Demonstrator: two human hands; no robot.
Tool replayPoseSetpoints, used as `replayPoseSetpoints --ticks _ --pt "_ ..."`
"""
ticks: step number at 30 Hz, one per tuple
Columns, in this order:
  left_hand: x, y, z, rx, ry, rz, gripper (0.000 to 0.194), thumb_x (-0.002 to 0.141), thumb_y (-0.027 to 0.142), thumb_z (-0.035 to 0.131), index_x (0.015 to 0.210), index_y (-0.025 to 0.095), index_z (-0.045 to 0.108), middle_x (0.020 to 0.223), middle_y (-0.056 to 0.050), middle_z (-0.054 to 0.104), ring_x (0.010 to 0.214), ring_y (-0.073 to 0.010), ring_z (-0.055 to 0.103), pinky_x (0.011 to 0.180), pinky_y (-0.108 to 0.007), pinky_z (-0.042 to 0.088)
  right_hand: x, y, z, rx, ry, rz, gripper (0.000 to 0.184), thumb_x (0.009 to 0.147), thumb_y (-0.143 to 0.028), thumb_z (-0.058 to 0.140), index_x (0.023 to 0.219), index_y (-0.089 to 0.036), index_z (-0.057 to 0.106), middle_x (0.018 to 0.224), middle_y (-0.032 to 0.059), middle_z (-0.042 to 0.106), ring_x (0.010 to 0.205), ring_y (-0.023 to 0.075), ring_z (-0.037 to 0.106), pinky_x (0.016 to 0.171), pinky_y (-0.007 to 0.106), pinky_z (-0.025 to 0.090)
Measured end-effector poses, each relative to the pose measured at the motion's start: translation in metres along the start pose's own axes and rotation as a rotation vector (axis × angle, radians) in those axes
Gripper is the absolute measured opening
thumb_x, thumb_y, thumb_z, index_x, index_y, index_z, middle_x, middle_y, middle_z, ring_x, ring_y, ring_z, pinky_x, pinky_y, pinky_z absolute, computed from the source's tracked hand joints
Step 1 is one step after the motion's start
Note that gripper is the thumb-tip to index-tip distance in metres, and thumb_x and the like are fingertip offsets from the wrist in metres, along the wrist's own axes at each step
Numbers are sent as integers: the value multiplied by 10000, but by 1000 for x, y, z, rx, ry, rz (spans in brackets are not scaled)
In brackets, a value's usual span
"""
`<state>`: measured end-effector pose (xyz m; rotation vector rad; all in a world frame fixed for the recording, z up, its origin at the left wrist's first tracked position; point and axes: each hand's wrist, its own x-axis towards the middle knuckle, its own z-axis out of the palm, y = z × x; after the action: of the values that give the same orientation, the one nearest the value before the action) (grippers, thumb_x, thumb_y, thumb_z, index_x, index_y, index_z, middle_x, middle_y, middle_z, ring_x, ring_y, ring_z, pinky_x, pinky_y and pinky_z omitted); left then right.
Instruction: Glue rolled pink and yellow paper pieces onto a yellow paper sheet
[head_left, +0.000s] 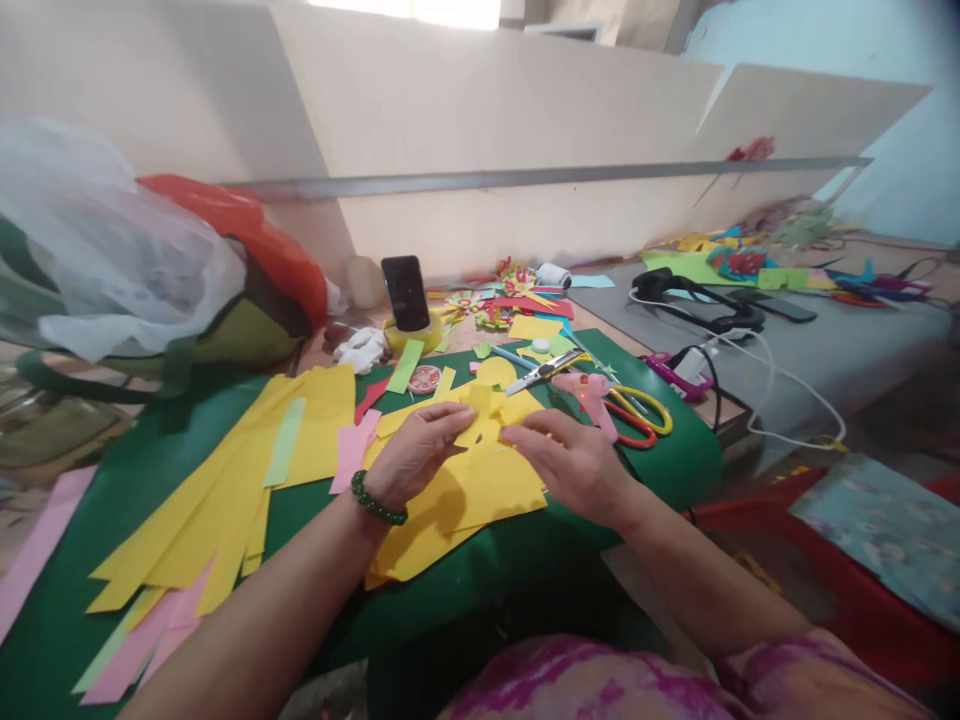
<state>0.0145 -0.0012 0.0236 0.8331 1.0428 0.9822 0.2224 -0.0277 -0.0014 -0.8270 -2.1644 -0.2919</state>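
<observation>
A small yellow paper piece (478, 402) is pinched between the thumb and fingers of my left hand (420, 450), which has a green bead bracelet (379, 500) at its wrist. My right hand (581, 462) has its fingers closed at a yellow paper flap (519, 408); whether both pieces are joined I cannot tell. Beneath both hands lie larger yellow paper sheets (457, 515). Just beyond are a utility knife (546, 372), a pink glue gun (591, 392) and scissors (654, 408) with red and yellow handles.
Long yellow paper strips (217, 490) and pink strips (161, 640) cover the left of the green table (337, 600). A phone (406, 292) leans upright on a tape roll (429, 335). Paper flowers (517, 285) lie behind. Bags (247, 250) stand at left; a white cable (765, 370) hangs right.
</observation>
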Motion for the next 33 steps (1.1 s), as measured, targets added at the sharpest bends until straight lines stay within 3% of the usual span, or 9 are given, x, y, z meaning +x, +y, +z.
replayPoseSetpoints --ticks 4,9,12,15,19,21,26,33 --pt "-4 -4 3 51 -117 18 309 533 331 854 681 156 646 645 37 578 645 -91 527 628 -228 424 14 -6 16 -9 35 -93 290 900 -67 474 977 -242 693 841 35 641 710 105 595 579 190 462" --pt "-3 -5 2 -2 -120 -10 343 500 331 873 699 158 655 671 40 585 656 -81 538 634 -215 435 15 -6 20 186 48 -33 191 937 -157 505 870 -207 677 816 41 619 747 115 603 655 207 498" --pt "-2 -5 1 27 -109 26 342 505 344 868 703 156 663 688 30 602 662 -89 556 629 -216 448 13 -6 21 442 7 108 142 928 -217 544 842 -194 655 814 34 606 715 108 594 636 209 504" --pt "-1 -6 1 101 -96 81 315 526 359 851 676 155 664 678 19 617 658 -102 577 650 -232 471 12 -7 23 631 12 358 123 887 -255 590 795 -185 631 759 15 589 630 98 543 553 207 467" --pt "-3 -7 3 227 -79 158 259 588 372 804 672 160 682 655 5 640 653 -120 599 663 -248 483 14 -6 26 824 10 714 232 801 -387 657 718 -178 599 667 -2 578 590 107 505 520 231 427" --pt "-4 -7 4 295 -76 203 236 611 372 778 657 160 688 632 -2 644 647 -128 602 649 -249 479 15 -5 27 894 -7 816 293 748 -447 687 692 -176 591 631 -13 560 561 101 471 509 238 404" --pt "-6 -6 6 399 -81 263 203 647 365 721 650 164 696 607 -11 654 627 -136 598 628 -250 477 19 -3 26 945 -18 887 324 700 -468 709 651 -176 579 563 -48 483 510 75 372 482 237 332" --pt "-7 -7 5 464 -102 314 169 668 335 680 633 169 685 599 -12 658 621 -139 594 613 -248 477 20 -4 27 953 -48 934 326 683 -465 701 610 -185 551 515 -63 442 476 71 355 452 240 284"
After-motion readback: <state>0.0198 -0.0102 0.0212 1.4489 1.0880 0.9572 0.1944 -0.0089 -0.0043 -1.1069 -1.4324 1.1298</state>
